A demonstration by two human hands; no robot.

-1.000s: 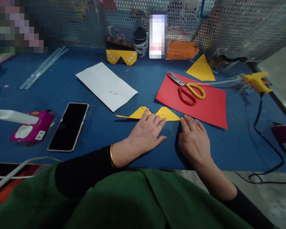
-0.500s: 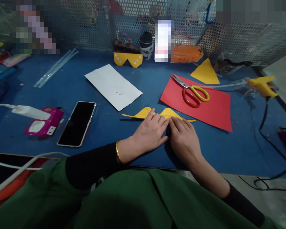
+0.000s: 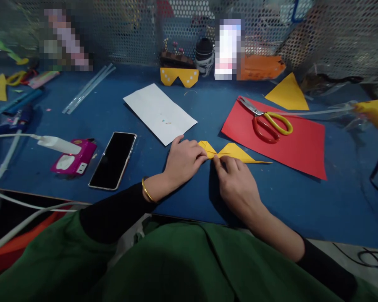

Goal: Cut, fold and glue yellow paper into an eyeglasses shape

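A folded piece of yellow paper (image 3: 236, 153) lies on the blue table, with two raised peaks and a thin point toward the right. My left hand (image 3: 184, 159) grips its left part, fingers curled over it and hiding that end. With thumb and fingers together, my right hand (image 3: 237, 182) pinches the near edge close to the middle. Just beyond the left hand is a white sheet of paper (image 3: 160, 113) with small marks on it. Red paper (image 3: 302, 155) lies beyond the right hand, and scissors (image 3: 267, 121) with one red and one yellow handle rest on it.
A phone (image 3: 113, 161) and a magenta power socket (image 3: 77, 157) with a white plug lie at left. Toward the back are a yellow cut-out mask shape (image 3: 179, 77), an orange packet (image 3: 261, 67) and a yellow paper triangle (image 3: 290, 93). A yellow glue gun (image 3: 374, 112) lies far right.
My left hand has shifted left along the yellow paper and curled around it. My right hand has gone from lying flat to pinching near the middle. The view has turned slightly left.
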